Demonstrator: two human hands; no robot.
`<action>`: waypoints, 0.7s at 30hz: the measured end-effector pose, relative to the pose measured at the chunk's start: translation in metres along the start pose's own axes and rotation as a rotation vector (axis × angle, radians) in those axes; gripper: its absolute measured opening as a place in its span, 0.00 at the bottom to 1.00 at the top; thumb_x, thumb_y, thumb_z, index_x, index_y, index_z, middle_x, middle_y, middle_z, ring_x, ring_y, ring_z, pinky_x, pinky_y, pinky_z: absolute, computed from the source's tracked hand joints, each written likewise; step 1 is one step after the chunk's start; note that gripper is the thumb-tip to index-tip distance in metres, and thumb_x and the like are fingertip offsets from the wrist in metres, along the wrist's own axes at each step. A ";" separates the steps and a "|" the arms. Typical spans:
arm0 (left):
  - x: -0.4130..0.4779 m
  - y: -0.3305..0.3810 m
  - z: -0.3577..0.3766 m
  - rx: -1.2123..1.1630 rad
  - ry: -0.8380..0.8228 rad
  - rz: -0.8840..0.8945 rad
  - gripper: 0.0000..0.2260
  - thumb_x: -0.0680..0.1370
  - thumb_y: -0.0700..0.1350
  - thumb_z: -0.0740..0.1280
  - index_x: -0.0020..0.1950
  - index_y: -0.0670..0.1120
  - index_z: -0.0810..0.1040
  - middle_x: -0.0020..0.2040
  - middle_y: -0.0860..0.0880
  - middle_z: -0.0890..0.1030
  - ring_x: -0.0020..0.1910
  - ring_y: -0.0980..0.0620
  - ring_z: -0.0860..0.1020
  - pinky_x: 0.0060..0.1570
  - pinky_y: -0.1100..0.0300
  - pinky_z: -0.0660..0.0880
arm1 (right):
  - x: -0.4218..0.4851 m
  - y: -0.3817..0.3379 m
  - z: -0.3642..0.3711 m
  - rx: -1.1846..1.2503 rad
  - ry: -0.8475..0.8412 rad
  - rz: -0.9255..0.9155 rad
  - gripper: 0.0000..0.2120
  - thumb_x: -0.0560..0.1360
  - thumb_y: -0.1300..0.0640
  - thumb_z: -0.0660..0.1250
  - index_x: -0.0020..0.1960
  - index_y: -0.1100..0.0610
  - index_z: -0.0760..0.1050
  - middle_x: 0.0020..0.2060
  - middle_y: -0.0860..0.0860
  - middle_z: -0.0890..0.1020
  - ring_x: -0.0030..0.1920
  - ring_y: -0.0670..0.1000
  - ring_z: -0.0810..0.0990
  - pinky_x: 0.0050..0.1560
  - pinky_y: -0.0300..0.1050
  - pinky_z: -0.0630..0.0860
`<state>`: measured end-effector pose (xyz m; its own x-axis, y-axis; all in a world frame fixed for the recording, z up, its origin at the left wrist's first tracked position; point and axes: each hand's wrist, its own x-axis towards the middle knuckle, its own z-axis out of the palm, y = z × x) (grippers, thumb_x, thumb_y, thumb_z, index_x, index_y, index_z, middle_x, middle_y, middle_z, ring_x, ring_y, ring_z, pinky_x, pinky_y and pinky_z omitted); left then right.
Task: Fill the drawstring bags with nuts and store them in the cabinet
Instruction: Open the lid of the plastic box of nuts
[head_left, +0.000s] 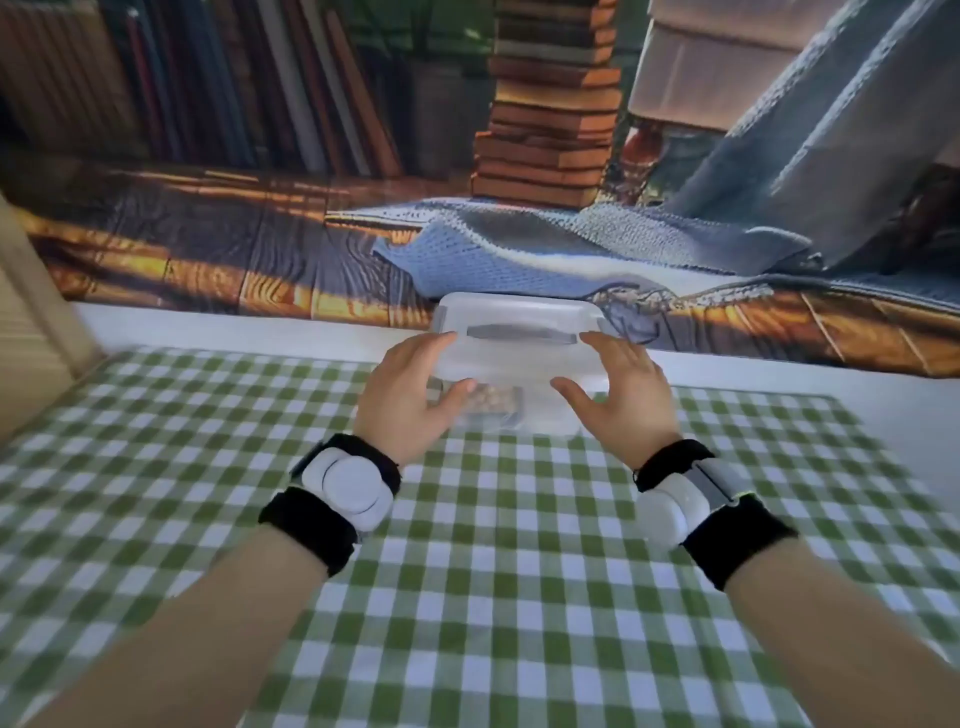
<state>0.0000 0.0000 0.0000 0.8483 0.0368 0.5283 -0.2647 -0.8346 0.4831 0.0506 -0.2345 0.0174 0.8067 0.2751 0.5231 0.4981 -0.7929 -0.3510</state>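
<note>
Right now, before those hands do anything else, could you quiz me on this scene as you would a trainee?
1. True or false: the left hand grips a drawstring bag.
2. What shows through the wall of the translucent plastic lidded box on the green-and-white checked cloth? A) pale brown nuts B) red buttons C) blue marbles
3. Fill the gap: the right hand is at the box's ___ side, fingers straight.

Key: 1 false: both hands are at the box's sides with straight fingers, and no bag is in view. 2 A. 3 right.
</note>
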 end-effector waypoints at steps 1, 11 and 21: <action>-0.003 0.001 0.000 -0.019 0.008 0.005 0.28 0.75 0.61 0.58 0.70 0.45 0.69 0.66 0.47 0.74 0.65 0.48 0.70 0.63 0.57 0.67 | -0.006 0.000 -0.001 0.010 -0.001 0.020 0.29 0.72 0.39 0.64 0.66 0.56 0.70 0.63 0.51 0.76 0.65 0.55 0.71 0.64 0.52 0.67; 0.009 0.000 0.002 -0.053 -0.010 -0.134 0.20 0.77 0.50 0.66 0.68 0.47 0.71 0.67 0.48 0.72 0.66 0.46 0.69 0.63 0.50 0.69 | -0.015 0.014 -0.012 0.079 -0.102 0.280 0.26 0.75 0.45 0.64 0.70 0.54 0.65 0.68 0.51 0.71 0.69 0.52 0.65 0.64 0.50 0.68; 0.039 -0.022 0.019 -0.284 -0.039 -0.549 0.27 0.78 0.53 0.64 0.73 0.45 0.62 0.70 0.43 0.68 0.67 0.42 0.69 0.64 0.50 0.67 | 0.017 0.026 0.022 0.483 -0.037 0.594 0.24 0.76 0.47 0.63 0.68 0.55 0.66 0.64 0.53 0.73 0.58 0.53 0.74 0.54 0.44 0.68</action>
<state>0.0479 0.0092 -0.0030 0.9099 0.3950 0.1269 0.1080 -0.5207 0.8469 0.0841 -0.2390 0.0000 0.9883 -0.0980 0.1172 0.0546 -0.4901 -0.8700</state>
